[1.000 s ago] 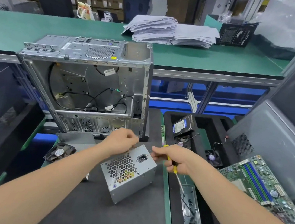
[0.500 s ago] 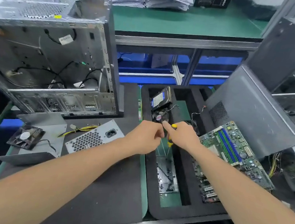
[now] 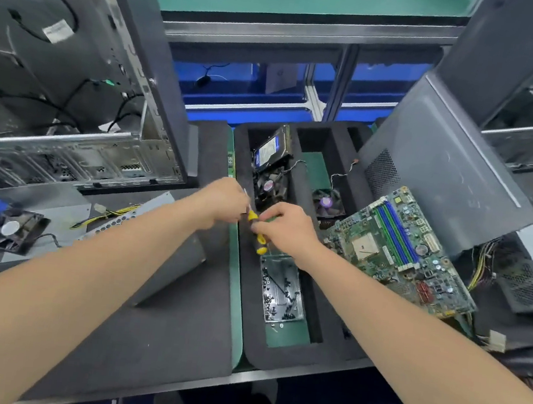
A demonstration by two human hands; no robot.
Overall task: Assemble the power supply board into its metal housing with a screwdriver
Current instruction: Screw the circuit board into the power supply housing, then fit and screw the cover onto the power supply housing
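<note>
both hands meet above the black foam tray (image 3: 274, 357), well apart from the work itself. the right hand (image 3: 284, 227) has its fingers curled round the yellow and black handle of the screwdriver (image 3: 256, 235). the left hand (image 3: 225, 202) has its fingers bunched on the metal shaft, whose end pokes out just past them. whether a screw sits between those fingertips is too small to tell

the power supply (image 3: 112, 229) lies on the dark worktop (image 3: 176, 341) off to the left. only its perforated face and yellow wires (image 3: 117, 214) show beyond the left forearm, and neither hand is on it. loose screws lie in the clear dish (image 3: 293, 271) in the foam tray, just below the hands

the step in hand looks like readying the driver, most likely setting a screw on its tip, so fastening has not yet begun. the next move would call for carrying the driver left to the power supply without dropping anything, steadying the metal housing with the left hand, and setting the tip square into a screw hole before turning
</note>
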